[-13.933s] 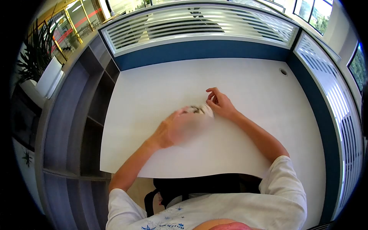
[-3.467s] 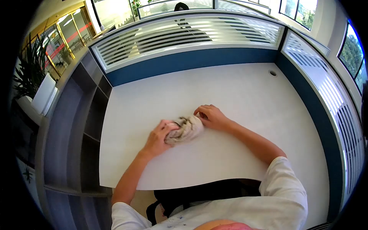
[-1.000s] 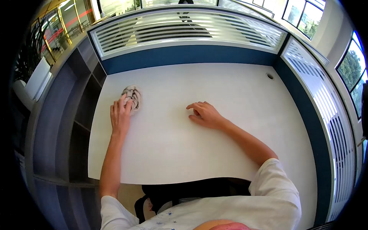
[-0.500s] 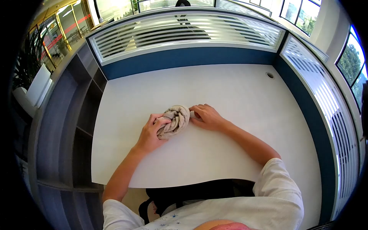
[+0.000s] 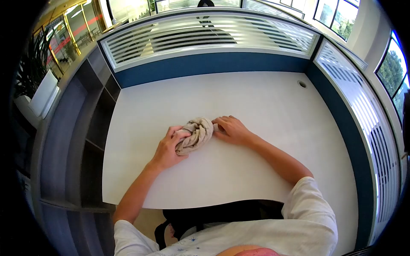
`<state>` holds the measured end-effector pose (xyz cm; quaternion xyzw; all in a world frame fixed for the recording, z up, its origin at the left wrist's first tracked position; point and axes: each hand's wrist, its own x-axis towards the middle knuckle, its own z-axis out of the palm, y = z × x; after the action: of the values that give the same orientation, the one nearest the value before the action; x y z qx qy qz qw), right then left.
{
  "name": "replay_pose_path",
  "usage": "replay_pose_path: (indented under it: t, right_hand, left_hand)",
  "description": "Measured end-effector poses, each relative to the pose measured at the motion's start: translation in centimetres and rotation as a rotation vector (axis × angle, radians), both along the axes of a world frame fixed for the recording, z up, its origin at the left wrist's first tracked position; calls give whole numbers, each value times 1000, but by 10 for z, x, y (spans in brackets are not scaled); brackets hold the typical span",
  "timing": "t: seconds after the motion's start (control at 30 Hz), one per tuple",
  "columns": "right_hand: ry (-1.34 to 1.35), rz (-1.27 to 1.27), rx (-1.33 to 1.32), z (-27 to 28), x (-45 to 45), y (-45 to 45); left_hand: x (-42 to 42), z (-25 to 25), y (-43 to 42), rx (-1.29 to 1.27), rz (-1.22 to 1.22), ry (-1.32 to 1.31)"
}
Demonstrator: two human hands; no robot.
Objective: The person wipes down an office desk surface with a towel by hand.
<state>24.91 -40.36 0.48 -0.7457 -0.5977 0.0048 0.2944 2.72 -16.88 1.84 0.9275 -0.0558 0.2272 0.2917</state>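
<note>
A beige cloth (image 5: pixel 197 133), twisted and coiled into a thick round bundle, rests on the white desk (image 5: pixel 162 98). My left hand (image 5: pixel 168 149) is closed around the bundle's left side, with its fingers pressing into the folds. At the right edge of the bundle, my right hand (image 5: pixel 232 130) has its thumb and fingers drawn together in a pinch. A small pale bit, seemingly the cloth's end, shows between those fingertips; most of it is hidden.
A blue partition (image 5: pixel 213 62) with striped glass panels rises behind and to the right of the desk. Dark shelves (image 5: pixel 92 149) stand at the left, with a white planter (image 5: pixel 45 94) beside them. A round cable hole (image 5: pixel 302 84) is in the far right corner.
Both hands keep their hold on the cloth, almost unmoved. The whole view has shifted very slightly.
</note>
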Motion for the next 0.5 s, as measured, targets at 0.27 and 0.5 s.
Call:
replay_pose_path:
  t: [0.27, 0.5]
  right_hand:
    - [-1, 48, 24, -7, 5, -1]
    - [35, 35, -24, 6, -2, -6]
  left_hand:
    - [-3, -3, -9, 26, -47, -57]
    - [7, -7, 30, 122, 286, -86]
